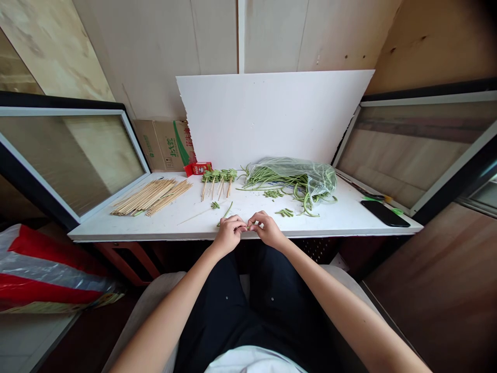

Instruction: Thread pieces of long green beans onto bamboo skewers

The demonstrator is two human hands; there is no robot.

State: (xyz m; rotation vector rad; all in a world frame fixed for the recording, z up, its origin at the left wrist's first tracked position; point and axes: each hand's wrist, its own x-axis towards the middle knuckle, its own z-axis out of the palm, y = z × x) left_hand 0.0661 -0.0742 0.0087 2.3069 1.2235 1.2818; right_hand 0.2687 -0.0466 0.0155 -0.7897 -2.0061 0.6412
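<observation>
Close together at the table's front edge, my left hand (230, 231) and my right hand (266, 229) both pinch a green bean between their fingertips. Part of the long green bean (229, 209) sticks out beyond my left hand, and the rest is hidden by the fingers. Just past the left hand lie a few short bean pieces (215, 205) and one thin bamboo skewer (193, 216). To the right of my hands are two small piles, cut bean pieces (285, 213) and tiny bean ends (273, 194).
Loose bamboo skewers (149, 197) spread on the left. Skewered beans (219, 176) lie at the back by a red box (202, 167). A plastic bag of long beans (295, 173) sits back right, a black phone (384, 213) far right. A white board (272, 114) stands behind.
</observation>
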